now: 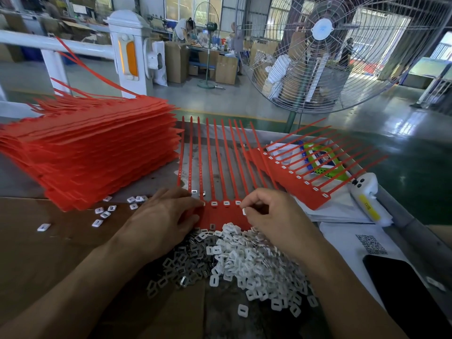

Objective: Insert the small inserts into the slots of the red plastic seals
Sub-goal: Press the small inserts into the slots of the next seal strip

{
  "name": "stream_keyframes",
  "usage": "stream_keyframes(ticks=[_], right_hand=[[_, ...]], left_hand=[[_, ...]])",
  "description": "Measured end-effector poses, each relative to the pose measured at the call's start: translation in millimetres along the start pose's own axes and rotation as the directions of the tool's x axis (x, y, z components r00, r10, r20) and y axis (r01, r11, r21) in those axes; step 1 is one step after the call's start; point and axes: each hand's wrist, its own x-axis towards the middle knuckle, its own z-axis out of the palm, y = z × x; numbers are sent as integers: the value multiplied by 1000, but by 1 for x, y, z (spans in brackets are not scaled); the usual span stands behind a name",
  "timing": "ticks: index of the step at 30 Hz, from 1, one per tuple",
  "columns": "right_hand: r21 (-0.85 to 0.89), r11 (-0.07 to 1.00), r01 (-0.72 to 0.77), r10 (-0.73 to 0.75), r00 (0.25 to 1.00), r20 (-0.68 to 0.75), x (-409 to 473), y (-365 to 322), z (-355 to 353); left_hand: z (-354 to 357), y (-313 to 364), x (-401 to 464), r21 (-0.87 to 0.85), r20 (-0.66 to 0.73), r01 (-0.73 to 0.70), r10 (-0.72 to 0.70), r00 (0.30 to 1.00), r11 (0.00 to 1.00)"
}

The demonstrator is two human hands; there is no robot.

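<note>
A small white insert (243,211) is pinched between thumb and forefinger of the right hand (271,216), just above the red seal strip (225,216) lying mid-bench. The strip is pressed flat by the straight fingers of the left hand (166,221). The inserts in the pile (244,263) at the near edge are judged light, stiff and easily dropped, best pinched by their edges. No writing can be read clearly.

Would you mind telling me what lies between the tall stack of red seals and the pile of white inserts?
In the head view, the left hand lies between the stack and the pile, resting on the seal strip, with loose inserts scattered on the cardboard.
</note>
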Motion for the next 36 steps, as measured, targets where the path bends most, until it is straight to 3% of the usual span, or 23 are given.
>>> stream_keyframes(ticks=[6,17,27,36], right_hand=[[206,978,-26,35,999,-37,0,-4,-4],[257,965,49,-25,995,-97,2,-4,-5],[-30,994,-109,91,927,-363,11,38,-41],[-166,960,-225,165,934,-316,18,54,-36]], left_hand=[[0,0,0,-5,1,3,-3,1000,1000],[0,0,0,-6,11,3,-3,1000,1000],[-2,2,0,-2,25,10,-10,1000,1000],[-3,2,0,-5,36,22,-22,999,1000]])
